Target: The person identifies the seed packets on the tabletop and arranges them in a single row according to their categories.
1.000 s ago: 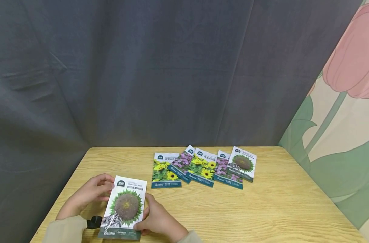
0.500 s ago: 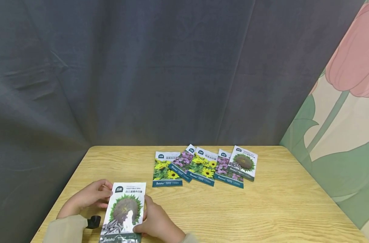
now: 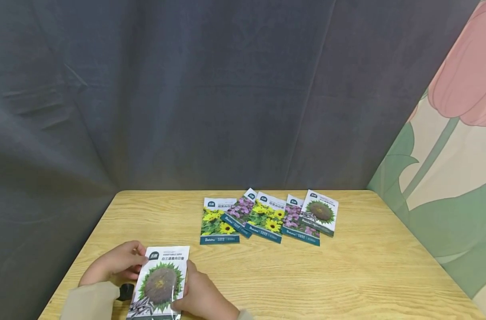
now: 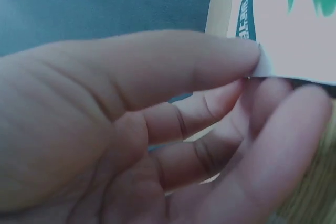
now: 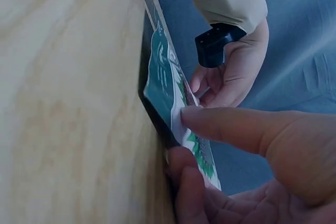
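Note:
A white seed packet (image 3: 160,284) with a large sunflower head printed on it is held between both hands at the table's front left. My left hand (image 3: 122,261) pinches its upper left edge; in the left wrist view the thumb (image 4: 226,59) lies on the packet's face with fingers behind. My right hand (image 3: 205,293) grips the lower right edge, thumb on the front. The right wrist view shows the packet (image 5: 164,77) close to the table surface, its green lower band bent slightly. The packet's bottom is cut off in the head view.
Several more seed packets lie overlapping in a row at the back: yellow sunflowers (image 3: 220,222), purple flowers (image 3: 240,212), more yellow flowers (image 3: 266,218), purple flowers (image 3: 300,222) and a sunflower head (image 3: 319,213). A dark curtain (image 3: 227,98) hangs behind the wooden table (image 3: 327,280).
Both hands have brought the sunflower seed packet lower and nearer the table's front edge, keeping their grips. The packets at the back have stayed in place.

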A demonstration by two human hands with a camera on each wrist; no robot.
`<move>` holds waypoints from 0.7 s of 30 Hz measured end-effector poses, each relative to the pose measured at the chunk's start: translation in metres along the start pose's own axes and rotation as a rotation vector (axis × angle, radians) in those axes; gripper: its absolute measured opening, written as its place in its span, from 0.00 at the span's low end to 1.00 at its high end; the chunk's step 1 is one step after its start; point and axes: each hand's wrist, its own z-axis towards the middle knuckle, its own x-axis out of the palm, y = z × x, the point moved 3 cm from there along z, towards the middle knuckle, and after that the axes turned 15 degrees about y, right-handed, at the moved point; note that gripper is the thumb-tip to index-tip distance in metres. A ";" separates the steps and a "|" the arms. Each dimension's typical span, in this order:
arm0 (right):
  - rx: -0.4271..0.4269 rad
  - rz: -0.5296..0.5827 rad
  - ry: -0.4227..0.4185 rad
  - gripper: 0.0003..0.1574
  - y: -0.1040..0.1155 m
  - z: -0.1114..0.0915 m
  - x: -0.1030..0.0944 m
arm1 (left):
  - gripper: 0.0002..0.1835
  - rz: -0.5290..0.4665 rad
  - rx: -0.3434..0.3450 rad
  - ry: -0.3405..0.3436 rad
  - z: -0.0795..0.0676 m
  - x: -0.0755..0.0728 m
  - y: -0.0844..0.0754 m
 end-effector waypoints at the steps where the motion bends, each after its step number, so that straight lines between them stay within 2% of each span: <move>1: -0.008 -0.009 0.000 0.53 0.000 0.000 0.000 | 0.06 0.010 -0.015 -0.016 0.000 0.000 -0.001; 10: -0.016 -0.121 -0.008 0.54 -0.001 0.004 0.004 | 0.06 0.026 -0.082 -0.079 0.002 0.002 -0.001; 16: -0.027 -0.118 0.023 0.52 0.000 0.005 0.005 | 0.05 0.025 -0.103 -0.097 0.003 0.006 0.000; 21: 0.007 -0.138 0.037 0.48 -0.002 0.006 0.005 | 0.05 0.036 -0.111 -0.109 0.003 0.008 -0.003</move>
